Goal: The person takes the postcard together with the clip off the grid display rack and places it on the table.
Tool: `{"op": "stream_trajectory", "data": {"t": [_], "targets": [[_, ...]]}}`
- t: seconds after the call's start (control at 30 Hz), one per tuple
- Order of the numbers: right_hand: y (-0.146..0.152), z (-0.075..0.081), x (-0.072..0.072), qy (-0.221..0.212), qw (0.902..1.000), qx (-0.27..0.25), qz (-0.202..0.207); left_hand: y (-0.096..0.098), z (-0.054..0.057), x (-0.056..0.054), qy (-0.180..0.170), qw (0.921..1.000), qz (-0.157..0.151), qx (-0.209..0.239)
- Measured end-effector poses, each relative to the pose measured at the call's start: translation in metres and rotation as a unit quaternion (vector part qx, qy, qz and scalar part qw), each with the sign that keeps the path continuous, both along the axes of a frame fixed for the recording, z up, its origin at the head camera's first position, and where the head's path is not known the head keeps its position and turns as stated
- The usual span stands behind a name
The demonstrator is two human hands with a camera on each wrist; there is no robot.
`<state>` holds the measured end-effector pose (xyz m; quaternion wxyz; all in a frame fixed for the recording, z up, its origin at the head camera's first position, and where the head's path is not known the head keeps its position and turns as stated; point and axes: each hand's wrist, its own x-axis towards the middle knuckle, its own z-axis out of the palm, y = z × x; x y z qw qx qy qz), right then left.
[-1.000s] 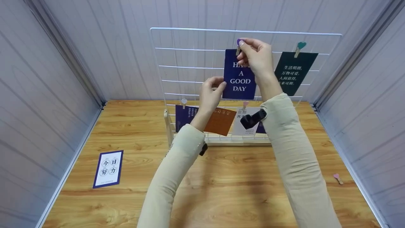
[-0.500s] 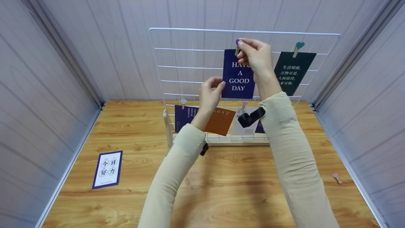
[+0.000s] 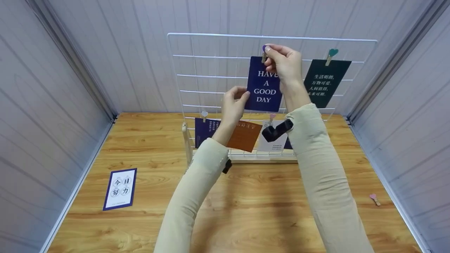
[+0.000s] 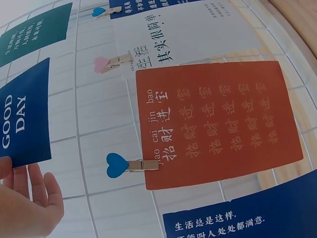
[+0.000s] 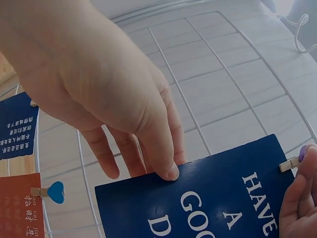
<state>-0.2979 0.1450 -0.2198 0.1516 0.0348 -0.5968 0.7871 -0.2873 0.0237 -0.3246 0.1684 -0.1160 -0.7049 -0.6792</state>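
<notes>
A dark blue card [image 3: 263,92] reading "HAVE A GOOD DAY" stands upright in front of the white wire grid [image 3: 211,75]. My left hand [image 3: 232,104] pinches its left edge between thumb and fingers, also plain in the right wrist view. At the card's top edge, my right hand [image 3: 286,65] pinches a wooden clothespin [image 5: 290,164] with a purple heart; its thumb covers part of the heart. The clothespin overlaps the card's top. An orange card [image 4: 218,124], held by a blue-heart clothespin [image 4: 131,165], hangs lower on the grid, partly behind my left wrist in the head view.
A dark green card [image 3: 326,83] hangs at right from a green-heart clothespin [image 3: 331,56]. White [image 3: 269,142] and blue cards [image 3: 203,131] hang low on the grid. On the wooden floor lie a blue-bordered card [image 3: 120,189] and a pink-heart clothespin [image 3: 375,199]. Panelled walls enclose three sides.
The blue card has tilted slightly, its lower end shifting left, and more of the word "HAVE" shows beside my right fingers. Both hands keep their grips; the head view has shifted slightly.
</notes>
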Motion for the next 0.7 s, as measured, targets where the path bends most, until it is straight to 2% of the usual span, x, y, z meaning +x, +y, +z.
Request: {"op": "stream_trajectory", "data": {"t": [0.37,0.7], "targets": [[0.0047,0.0071,0.0033,0.010,0.9977,-0.063,0.024,0.0005,-0.0002,0.0012,-0.009,0.9999,-0.010,-0.002],[0.0080,0.0048,0.0070,0.013,0.9983,-0.041,0.040,-0.0063,-0.0033,0.0027,0.003,0.9998,0.002,-0.017]]}}
